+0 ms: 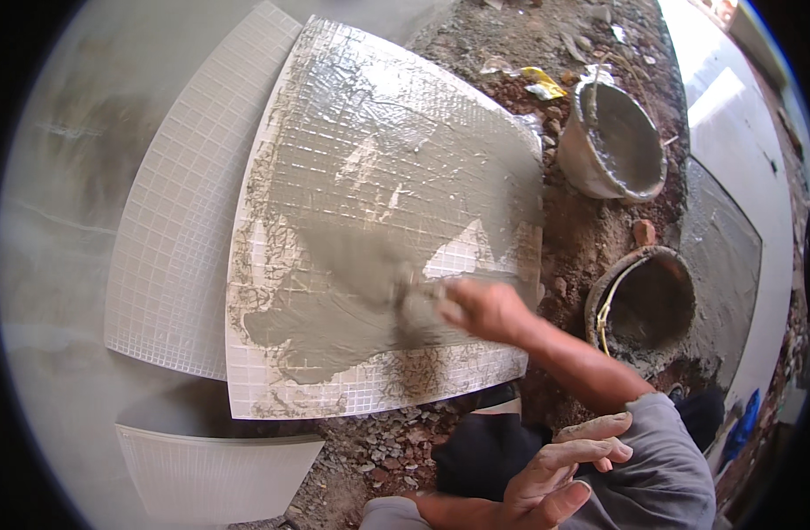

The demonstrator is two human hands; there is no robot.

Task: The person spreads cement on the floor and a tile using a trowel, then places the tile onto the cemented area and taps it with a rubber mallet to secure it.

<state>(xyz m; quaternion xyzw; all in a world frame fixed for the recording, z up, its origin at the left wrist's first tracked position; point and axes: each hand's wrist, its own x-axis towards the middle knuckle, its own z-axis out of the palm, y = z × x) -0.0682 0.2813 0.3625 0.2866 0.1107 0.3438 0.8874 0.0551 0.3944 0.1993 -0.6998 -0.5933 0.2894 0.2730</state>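
A big, four-cornered white tile with a grid pattern (462, 252) lies in front of the person, mostly covered in wet, grey cement (352, 265). The bare left hand (560, 481) is up near the body, fingers bent and wide apart. The bare right hand (489, 311) reaches out over the tile, arm slanting up and left, fingers wrapped around a small, blurry grey trowel (412, 309).

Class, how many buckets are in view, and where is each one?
2. The upper bucket stands beyond the mortar-smeared tile's right edge; the lower bucket sits nearer the person. Others could be hidden past the picture's dark rim.
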